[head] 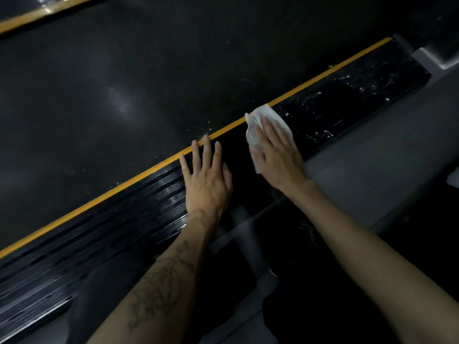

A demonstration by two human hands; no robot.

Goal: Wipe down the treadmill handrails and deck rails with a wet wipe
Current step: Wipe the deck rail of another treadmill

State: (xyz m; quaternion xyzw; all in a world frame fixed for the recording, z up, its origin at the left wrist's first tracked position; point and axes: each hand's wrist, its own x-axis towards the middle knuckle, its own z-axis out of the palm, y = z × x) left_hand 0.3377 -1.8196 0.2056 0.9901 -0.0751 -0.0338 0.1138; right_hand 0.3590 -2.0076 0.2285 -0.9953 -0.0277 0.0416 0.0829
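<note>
Deck rail (139,207): black ribbed strip running diagonally from the lower-left corner of the view toward the upper right, bordered along its far edge by a yellow stripe (124,187).
Running belt (124,83): dark surface beyond the yellow stripe; pale specks lie on it near the stripe.
Wet wipe (258,125): white, crumpled, lying on the deck rail against the yellow stripe, under the right hand.
Right hand (277,155): fingers straight, palm pressing the wipe flat on the rail; a press, not a clench.
Left hand (207,177): released, fingers spread, resting flat on the rail just beside the wipe, fingertips reaching the stripe.
Wet patches (347,95): glistening droplets on the rail toward its upper-right end.
Risk, slip: the bracing left hand may slide on the wet, glossy rail.
Risk, wipe: it is only pressed, so ribbing could drag it from under the palm.
Risk, coverage: the wipe is narrower than the rail, so the near edge may be missed.
</note>
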